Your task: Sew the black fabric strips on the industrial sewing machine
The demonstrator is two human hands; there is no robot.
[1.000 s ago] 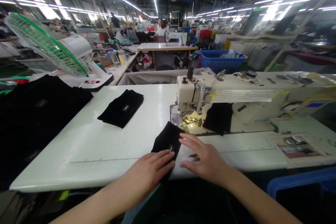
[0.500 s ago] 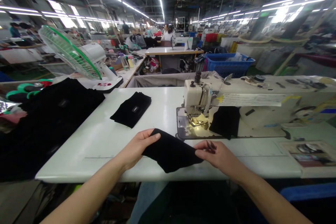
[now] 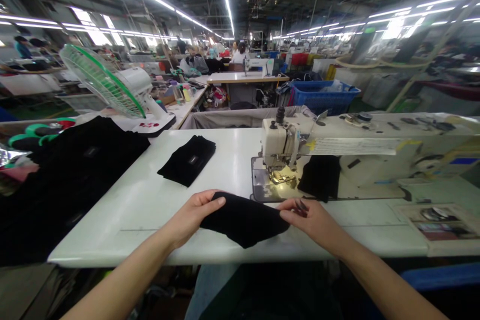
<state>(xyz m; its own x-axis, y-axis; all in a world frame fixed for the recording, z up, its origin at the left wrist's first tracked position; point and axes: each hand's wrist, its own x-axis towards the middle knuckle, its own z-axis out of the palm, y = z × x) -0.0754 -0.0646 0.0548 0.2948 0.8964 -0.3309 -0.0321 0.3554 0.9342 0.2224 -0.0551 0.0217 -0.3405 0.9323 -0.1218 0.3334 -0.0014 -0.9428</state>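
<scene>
Between my two hands, above the front part of the white table, a piece of black fabric is held by its upper corners. The thumb of my left hand presses on its left corner, the fingers behind it. My right hand pinches the right corner; a small dark object shows at its fingers, too blurred to name. Just beyond the fabric stands a sewing machine, its needle area lit. Another black fabric piece lies under the machine's arm. A stack of black pieces with a small label lies on the left.
A heap of black fabric lies along the table's left side. Behind it stands a green-rimmed fan. A tray of small parts is set into the table at right. Beyond the machine is a blue basket.
Both hands still grip the fabric; its left end has dropped slightly and moved a little left. The whole view has shifted slightly.
</scene>
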